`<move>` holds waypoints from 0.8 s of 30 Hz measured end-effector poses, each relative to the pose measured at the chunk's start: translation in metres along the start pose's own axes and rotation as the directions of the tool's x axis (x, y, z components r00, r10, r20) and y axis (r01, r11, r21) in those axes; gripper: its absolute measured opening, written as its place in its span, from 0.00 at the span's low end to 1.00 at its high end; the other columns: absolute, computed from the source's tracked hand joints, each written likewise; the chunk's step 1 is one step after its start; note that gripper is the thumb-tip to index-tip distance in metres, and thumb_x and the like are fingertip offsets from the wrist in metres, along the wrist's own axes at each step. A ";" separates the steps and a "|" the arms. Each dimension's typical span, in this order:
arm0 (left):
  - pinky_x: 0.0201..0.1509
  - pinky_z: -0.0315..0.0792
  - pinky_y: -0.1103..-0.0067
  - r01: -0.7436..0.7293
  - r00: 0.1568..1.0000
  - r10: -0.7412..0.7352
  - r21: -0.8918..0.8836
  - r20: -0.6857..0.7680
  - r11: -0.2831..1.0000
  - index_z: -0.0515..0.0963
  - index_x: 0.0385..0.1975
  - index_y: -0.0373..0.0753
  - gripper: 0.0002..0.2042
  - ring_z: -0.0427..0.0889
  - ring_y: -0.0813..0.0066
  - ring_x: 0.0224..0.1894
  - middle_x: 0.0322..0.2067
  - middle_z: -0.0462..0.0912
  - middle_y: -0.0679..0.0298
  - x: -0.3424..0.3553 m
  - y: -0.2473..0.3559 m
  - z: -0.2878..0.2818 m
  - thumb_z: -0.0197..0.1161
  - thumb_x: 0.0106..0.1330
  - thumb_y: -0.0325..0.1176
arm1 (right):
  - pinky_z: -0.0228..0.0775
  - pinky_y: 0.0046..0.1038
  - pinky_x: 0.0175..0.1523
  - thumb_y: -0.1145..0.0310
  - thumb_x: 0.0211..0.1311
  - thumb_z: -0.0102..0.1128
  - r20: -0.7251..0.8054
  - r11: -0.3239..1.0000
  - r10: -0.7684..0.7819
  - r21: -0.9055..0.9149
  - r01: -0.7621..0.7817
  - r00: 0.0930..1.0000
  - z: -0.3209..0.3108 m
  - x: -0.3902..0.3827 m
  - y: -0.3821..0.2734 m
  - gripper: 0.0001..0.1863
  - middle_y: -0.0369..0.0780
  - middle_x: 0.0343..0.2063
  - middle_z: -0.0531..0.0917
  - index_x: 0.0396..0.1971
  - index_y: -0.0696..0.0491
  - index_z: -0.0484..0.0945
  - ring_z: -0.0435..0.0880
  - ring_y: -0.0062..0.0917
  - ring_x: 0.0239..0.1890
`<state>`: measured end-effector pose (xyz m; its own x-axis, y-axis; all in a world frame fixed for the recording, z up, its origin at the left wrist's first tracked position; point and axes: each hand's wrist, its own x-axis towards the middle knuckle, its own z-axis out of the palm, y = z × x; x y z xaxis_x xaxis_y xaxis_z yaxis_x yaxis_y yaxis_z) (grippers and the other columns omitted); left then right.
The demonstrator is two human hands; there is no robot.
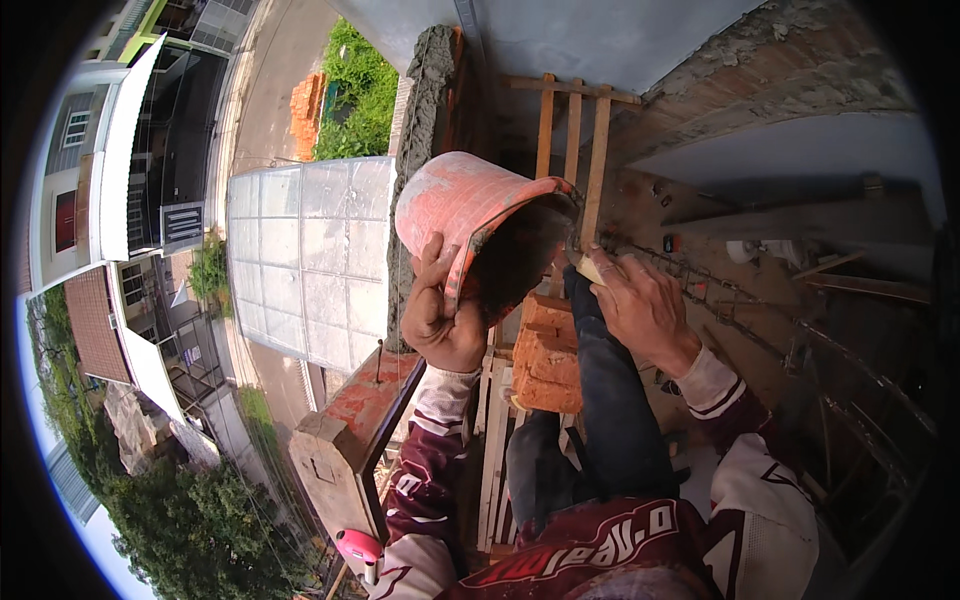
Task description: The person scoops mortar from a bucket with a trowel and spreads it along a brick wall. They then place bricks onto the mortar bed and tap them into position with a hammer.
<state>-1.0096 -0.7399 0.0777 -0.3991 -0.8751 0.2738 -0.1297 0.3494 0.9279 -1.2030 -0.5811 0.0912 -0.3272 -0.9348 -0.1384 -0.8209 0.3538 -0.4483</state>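
I have two bare hands in view, both occupied. The left hand (445, 320) is grasping one reddish bucket (450, 200) by the near side of its rim; the bucket lies tipped just above that grip, its mouth turned toward the right hand (645, 305). That right hand is closed around one tool by its pale handle (590, 270), whose dark curved neck sits at the bucket's mouth; I can't make out its far end. Below and between both grips I see orange bricks (548, 370), too overlapped to count. Above the right grip run three wooden slats (601, 150) with one crosspiece (625, 97). One mortar-topped wall (425, 110) stands above and just left of the left grip.
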 end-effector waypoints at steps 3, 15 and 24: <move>0.73 0.46 0.44 0.008 1.000 -0.007 -0.036 0.009 0.999 0.66 0.22 0.34 0.08 0.73 0.42 0.64 0.48 0.84 0.51 -0.001 0.009 0.006 0.53 0.57 0.13 | 0.77 0.44 0.38 0.67 0.60 0.62 0.176 0.988 0.133 0.051 -0.144 0.975 0.017 0.007 -0.001 0.22 0.49 0.38 0.83 0.55 0.57 0.77 0.85 0.43 0.37; 0.62 0.71 0.74 0.467 0.883 -0.465 -0.211 0.062 0.859 0.73 0.53 0.22 0.25 0.79 0.67 0.56 0.56 0.79 0.48 -0.022 -0.031 -0.019 0.45 0.52 0.14 | 0.75 0.32 0.49 0.73 0.62 0.58 0.203 0.808 -0.072 0.587 -0.062 0.976 0.067 -0.028 0.006 0.22 0.45 0.46 0.83 0.58 0.56 0.76 0.83 0.31 0.46; 0.74 0.50 0.54 0.028 0.999 -0.027 0.044 -0.018 0.999 0.77 0.40 0.29 0.17 0.73 0.47 0.65 0.53 0.81 0.45 -0.015 -0.017 0.012 0.48 0.51 0.15 | 0.77 0.41 0.38 0.69 0.58 0.63 -0.022 0.996 -0.030 -0.084 0.028 0.999 0.017 -0.005 0.030 0.27 0.44 0.34 0.80 0.61 0.53 0.75 0.83 0.38 0.33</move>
<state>-1.0126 -0.7287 0.0553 -0.3786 -0.8902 0.2534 -0.1806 0.3396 0.9231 -1.2181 -0.5669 0.0639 -0.3128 -0.9439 -0.1061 -0.8659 0.3293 -0.3764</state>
